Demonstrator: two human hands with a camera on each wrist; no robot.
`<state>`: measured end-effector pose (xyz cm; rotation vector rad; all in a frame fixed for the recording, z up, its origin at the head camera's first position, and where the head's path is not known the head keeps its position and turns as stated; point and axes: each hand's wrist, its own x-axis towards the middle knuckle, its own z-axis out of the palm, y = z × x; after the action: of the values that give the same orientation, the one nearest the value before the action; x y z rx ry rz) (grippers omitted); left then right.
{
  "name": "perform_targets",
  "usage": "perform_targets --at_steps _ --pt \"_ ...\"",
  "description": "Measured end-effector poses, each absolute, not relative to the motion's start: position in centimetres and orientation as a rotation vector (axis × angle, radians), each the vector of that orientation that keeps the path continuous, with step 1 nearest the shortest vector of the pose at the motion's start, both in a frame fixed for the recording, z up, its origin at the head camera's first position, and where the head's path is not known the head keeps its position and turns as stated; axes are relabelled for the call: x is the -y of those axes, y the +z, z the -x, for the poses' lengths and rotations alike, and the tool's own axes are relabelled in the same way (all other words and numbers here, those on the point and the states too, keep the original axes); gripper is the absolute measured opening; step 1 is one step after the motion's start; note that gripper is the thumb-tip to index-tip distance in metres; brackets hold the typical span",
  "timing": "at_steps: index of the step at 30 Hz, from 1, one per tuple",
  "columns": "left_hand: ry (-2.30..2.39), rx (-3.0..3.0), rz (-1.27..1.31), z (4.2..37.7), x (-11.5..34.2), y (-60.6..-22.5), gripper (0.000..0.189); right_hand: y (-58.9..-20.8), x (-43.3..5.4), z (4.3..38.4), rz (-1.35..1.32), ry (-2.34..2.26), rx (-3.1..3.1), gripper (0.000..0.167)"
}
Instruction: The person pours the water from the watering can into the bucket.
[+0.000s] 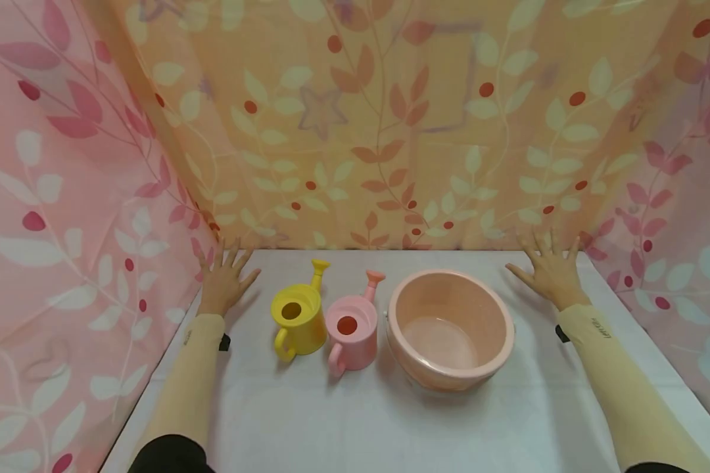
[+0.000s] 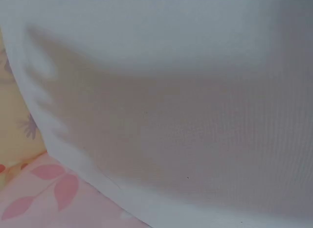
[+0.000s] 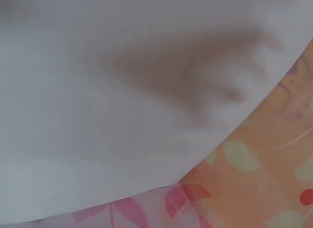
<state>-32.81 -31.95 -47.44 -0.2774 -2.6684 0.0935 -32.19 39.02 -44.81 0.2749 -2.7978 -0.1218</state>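
My left hand [image 1: 223,284] is at the far left of the table, its fingers spread and straight, holding nothing. At the far right, my right hand [image 1: 551,272] is spread the same way and also holds nothing. A yellow watering can [image 1: 307,328] is the thing nearest my left hand, standing apart from it. Beside that can stands a pink watering can [image 1: 357,345], spout pointing to the back. A round pink basin [image 1: 411,368] sits between the pink can and my right hand. Both wrist views show only hand shadows on the white cloth, not the hands themselves.
A white cloth covers the table [image 1: 307,420]. Behind it hangs an orange leaf-patterned curtain [image 1: 378,131], with pink patterned curtains [image 1: 65,217] along both sides. The two cans and the basin stand in a row near the middle.
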Motion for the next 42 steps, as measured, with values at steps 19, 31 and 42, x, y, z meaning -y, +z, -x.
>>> perform_targets --at_steps 19,31,42 --pt "-0.004 2.658 0.322 32.5 29.9 -44.2 0.07 -42.9 -40.3 30.6 -0.246 0.175 2.815 0.075" --pt "-0.038 2.729 0.317 31.7 28.9 -43.3 0.066 -41.4 -38.8 30.2 -0.389 0.192 2.773 0.073" --pt "-0.216 2.701 0.335 30.2 27.5 -43.0 0.061 -39.6 -35.8 30.1 -0.488 0.475 2.676 0.071"
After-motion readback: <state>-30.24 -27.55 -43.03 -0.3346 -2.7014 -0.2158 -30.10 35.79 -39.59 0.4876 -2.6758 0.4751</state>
